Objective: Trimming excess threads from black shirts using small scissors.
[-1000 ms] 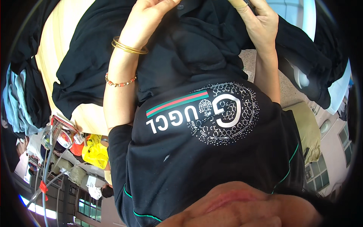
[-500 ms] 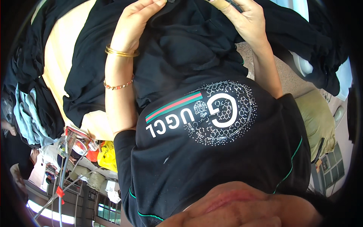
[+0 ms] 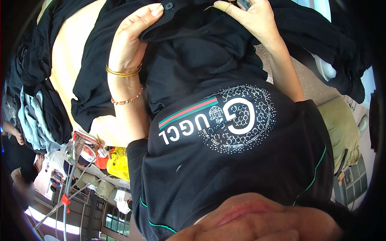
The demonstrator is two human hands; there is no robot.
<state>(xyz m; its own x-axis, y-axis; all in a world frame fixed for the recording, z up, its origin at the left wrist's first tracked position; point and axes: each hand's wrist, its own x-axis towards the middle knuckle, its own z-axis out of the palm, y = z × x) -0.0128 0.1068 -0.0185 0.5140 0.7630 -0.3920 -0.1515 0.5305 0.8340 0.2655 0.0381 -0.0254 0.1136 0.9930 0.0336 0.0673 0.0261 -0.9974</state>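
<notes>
A black garment (image 3: pixel 181 56) lies in folds across my lap and the work surface. My left hand (image 3: pixel 138 28) is closed on its edge, thumb on top, with gold bangles and a beaded bracelet on the wrist. Just beside that thumb a dark round button (image 3: pixel 169 6) sits on the cloth. To the right, my right hand (image 3: pixel 255 18) is curled over the same garment, its thumb pointing left. A small grey tool (image 3: pixel 243 4) shows between its fingers, mostly hidden by them and cut off by the top edge.
More black cloth (image 3: pixel 321 36) hangs at the right, and a heap of black and light blue clothes (image 3: pixel 36 120) at the left. A pale tabletop (image 3: pixel 68 44) shows beneath. Near a metal stand (image 3: pixel 68 188) are yellow bags (image 3: pixel 118 162). Another person's hand (image 3: pixel 14 132) appears at far left.
My left hand has come down and left with the garment's edge, and the button shows fully. The right hand has shifted slightly left and up.
</notes>
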